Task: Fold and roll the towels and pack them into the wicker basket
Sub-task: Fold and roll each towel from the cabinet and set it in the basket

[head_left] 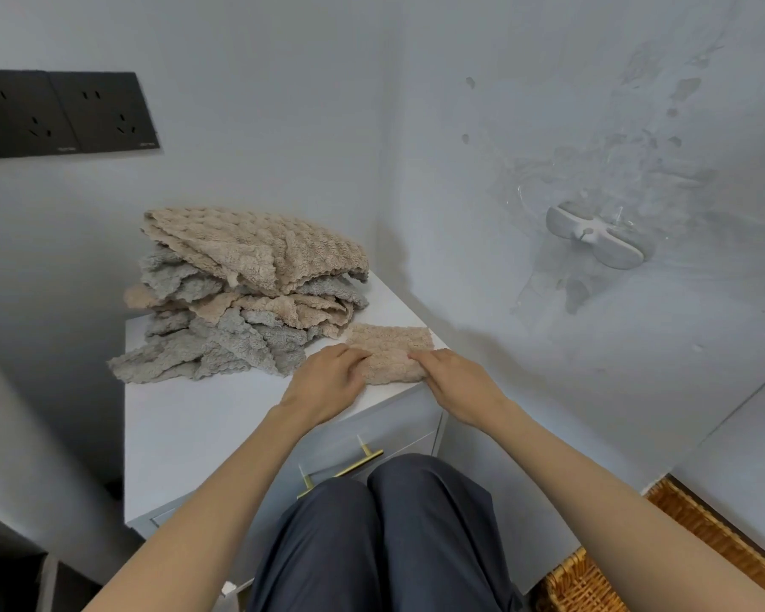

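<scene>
Both hands, left [327,382] and right [453,384], grip a folded beige towel [391,353] on a white cabinet [195,430], beside a towel pile [248,289]. A basket [592,580] sits lower right.

Beige towel [389,353]: nubby, waffled cloth, matt. Towel pile [244,293]: fluffy grey and beige cloth. Cabinet top [186,426]: smooth, matt white. Drawer handle [343,472]: brassy metal. Basket [592,580]: woven wicker, rough.

My left hand [327,382] has open bench [186,435] to its near left. Far left, the heap of loose towels [248,293] blocks the way. The walls [482,125] close off the far corner. My knees [385,501] crowd the near edge; the wicker basket [592,580] sits low, near right.
</scene>
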